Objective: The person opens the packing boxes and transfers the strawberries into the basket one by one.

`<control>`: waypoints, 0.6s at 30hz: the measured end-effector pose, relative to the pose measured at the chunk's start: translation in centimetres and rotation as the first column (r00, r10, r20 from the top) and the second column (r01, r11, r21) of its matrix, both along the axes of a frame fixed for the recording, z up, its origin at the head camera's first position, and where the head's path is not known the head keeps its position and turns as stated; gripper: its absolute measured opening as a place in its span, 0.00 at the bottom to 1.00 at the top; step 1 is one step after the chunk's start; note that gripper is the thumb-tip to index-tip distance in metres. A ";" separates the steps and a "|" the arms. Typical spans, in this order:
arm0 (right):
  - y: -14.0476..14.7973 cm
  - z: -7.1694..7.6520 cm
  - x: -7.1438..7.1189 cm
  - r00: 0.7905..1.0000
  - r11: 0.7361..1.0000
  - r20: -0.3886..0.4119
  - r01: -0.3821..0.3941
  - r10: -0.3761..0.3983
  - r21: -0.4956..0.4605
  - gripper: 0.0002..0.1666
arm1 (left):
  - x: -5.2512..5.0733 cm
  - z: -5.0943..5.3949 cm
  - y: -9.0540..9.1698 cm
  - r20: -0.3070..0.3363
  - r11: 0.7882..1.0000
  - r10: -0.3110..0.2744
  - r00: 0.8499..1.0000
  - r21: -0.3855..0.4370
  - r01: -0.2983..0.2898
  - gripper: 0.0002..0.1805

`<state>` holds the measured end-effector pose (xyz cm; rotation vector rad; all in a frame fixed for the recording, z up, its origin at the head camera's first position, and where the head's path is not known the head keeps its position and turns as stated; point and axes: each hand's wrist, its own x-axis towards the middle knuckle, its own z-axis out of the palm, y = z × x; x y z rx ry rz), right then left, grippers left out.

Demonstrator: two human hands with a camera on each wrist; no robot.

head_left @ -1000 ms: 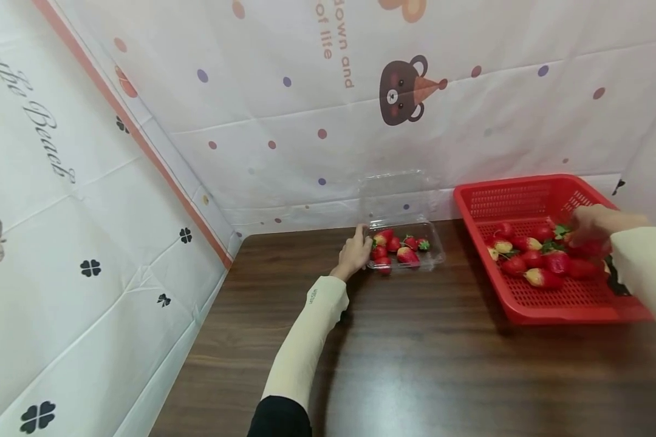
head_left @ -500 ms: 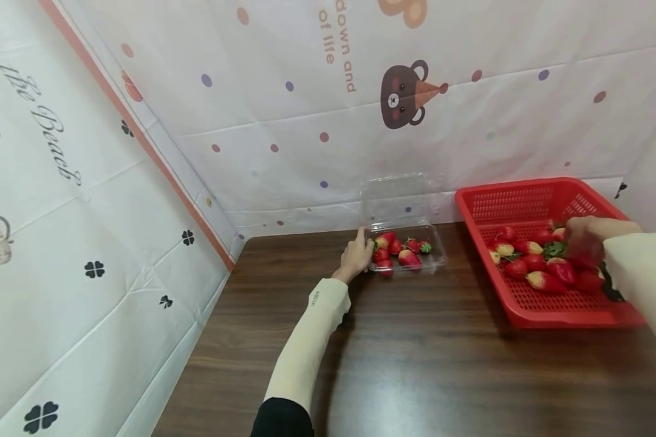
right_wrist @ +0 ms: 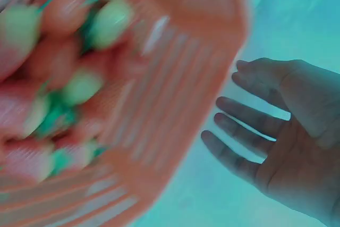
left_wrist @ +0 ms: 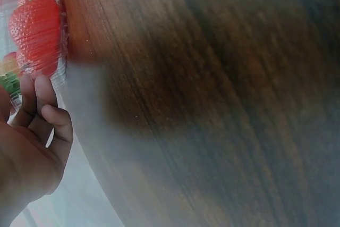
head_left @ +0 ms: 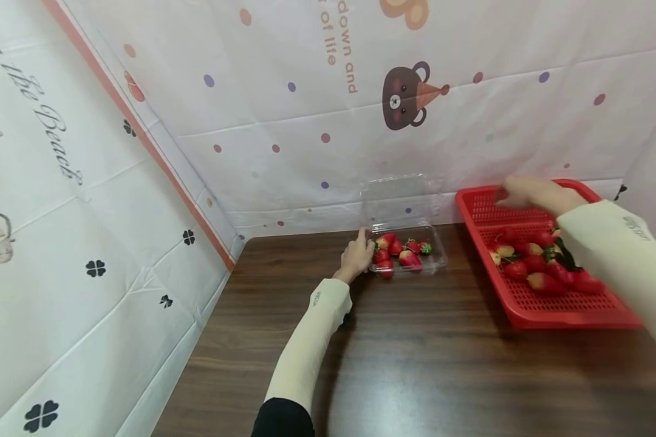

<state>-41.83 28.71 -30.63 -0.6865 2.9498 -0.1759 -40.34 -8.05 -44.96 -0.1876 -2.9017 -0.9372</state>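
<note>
A clear plastic box (head_left: 435, 255) with several red strawberries (head_left: 409, 260) stands on the table against the back wall, its lid (head_left: 396, 197) raised. My left hand (head_left: 356, 256) holds the box by its left side; in the left wrist view the curled fingers (left_wrist: 44, 91) meet its edge and the thumb is mostly cut off. My right hand (head_left: 536, 193) is over the back of the red basket (head_left: 574, 320), blurred. In the right wrist view its fingers (right_wrist: 249, 115) are spread and nothing is between them. Several strawberries (head_left: 546, 282) lie in the basket.
Dark wood table (head_left: 415, 364) spreads in front of the box and basket. A printed white cloth (head_left: 284, 121) hangs behind and to the left. The basket's raised walls stand right of the box.
My right hand has risen from the strawberries and moved left and back over the basket's far wall. My left hand stays at the box.
</note>
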 end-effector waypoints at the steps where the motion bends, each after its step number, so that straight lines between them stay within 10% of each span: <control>1: -1.4 0.4 -0.1 1.000 1.000 -0.004 -0.022 0.022 -0.013 0.15 | 0.0 0.0 0.0 -0.001 1.000 0.006 1.000 -0.015 -0.006 0.23; 11: -13.5 -1.8 0.6 0.954 0.960 0.111 -0.276 0.279 -0.047 0.14 | 0.0 0.0 0.2 0.015 0.998 0.026 1.000 -0.065 -0.025 0.23; 18: -18.2 -5.6 1.4 0.924 0.975 0.343 -0.207 0.168 0.083 0.20 | 0.2 0.4 0.3 0.011 0.996 0.044 0.999 -0.083 -0.043 0.23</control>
